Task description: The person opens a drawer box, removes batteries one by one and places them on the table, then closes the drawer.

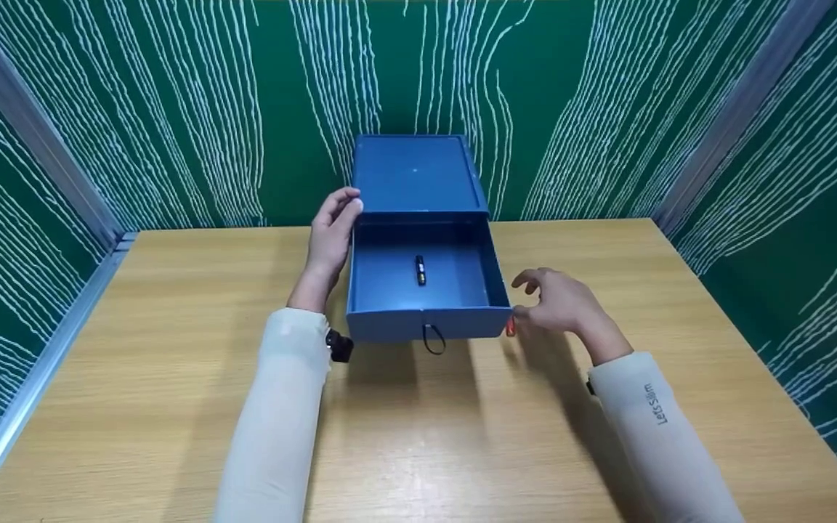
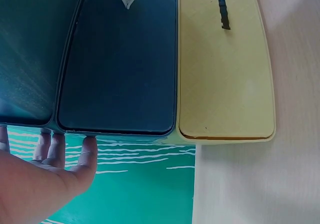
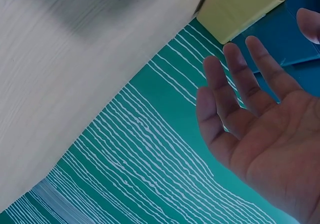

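Note:
A blue drawer unit (image 1: 418, 174) stands at the back of the table with its top drawer (image 1: 429, 325) pulled out. Inside the drawer lies a small black cylinder with a gold band (image 1: 421, 270), which looks like a battery. My left hand (image 1: 333, 236) rests its fingers and thumb against the unit's left side; the left wrist view shows fingertips (image 2: 90, 146) touching that side. My right hand (image 1: 560, 299), empty with fingers spread and slightly bent, is just right of the drawer's front corner. Beside that corner, a small red object (image 1: 511, 326) is partly visible on the table.
Below the open drawer are a dark blue drawer front (image 2: 120, 73) with a pale pull loop and a yellow drawer front (image 2: 227, 78) with a dark loop. A black loop (image 1: 434, 340) hangs from the open drawer. Green patterned walls (image 1: 571, 109) enclose the wooden table (image 1: 418, 465).

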`<state>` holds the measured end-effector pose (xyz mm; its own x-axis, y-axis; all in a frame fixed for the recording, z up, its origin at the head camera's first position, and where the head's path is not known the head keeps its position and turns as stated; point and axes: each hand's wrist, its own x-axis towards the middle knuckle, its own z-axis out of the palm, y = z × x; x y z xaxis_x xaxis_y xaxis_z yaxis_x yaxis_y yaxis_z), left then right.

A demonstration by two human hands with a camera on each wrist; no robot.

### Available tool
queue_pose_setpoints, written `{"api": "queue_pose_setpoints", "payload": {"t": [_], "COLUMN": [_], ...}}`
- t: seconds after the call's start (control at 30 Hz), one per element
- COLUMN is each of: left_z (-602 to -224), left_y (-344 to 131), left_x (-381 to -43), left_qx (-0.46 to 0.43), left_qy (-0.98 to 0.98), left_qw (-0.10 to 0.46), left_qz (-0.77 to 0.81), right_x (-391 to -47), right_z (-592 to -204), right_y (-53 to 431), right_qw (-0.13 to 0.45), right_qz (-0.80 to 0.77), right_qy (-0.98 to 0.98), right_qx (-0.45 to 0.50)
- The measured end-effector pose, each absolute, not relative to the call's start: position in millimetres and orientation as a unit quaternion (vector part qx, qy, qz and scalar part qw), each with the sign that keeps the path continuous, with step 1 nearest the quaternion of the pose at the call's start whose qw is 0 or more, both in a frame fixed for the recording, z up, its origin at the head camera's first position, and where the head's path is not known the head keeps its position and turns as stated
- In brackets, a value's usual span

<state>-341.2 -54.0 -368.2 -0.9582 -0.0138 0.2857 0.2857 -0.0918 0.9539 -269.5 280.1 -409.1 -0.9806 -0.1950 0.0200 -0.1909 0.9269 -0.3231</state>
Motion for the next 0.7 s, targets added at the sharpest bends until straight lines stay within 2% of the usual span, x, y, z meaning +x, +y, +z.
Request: {"api": "queue_pose_setpoints", "payload": {"t": [0.3,0.7], "left_z": [-368.8,-367.8], "left_y": [-53.9,-54.5], "left_x": [-341.4,-341.2], "left_qx": [-0.100,-0.102], "left_qy": [-0.667,-0.663], "left_qw": [0.097,0.098], "left_qz": [-0.732,-0.735], "right_x": [-267.6,-265.0], "right_z": [-406.5,-389.4], "right_y": [279.5,274.7], "right_qw": [-0.004,-0.058], "right_qz": [-0.175,-0.183], "right_qy": [0.980,0.976], "right_qx": [-0.092,-0.104]}}
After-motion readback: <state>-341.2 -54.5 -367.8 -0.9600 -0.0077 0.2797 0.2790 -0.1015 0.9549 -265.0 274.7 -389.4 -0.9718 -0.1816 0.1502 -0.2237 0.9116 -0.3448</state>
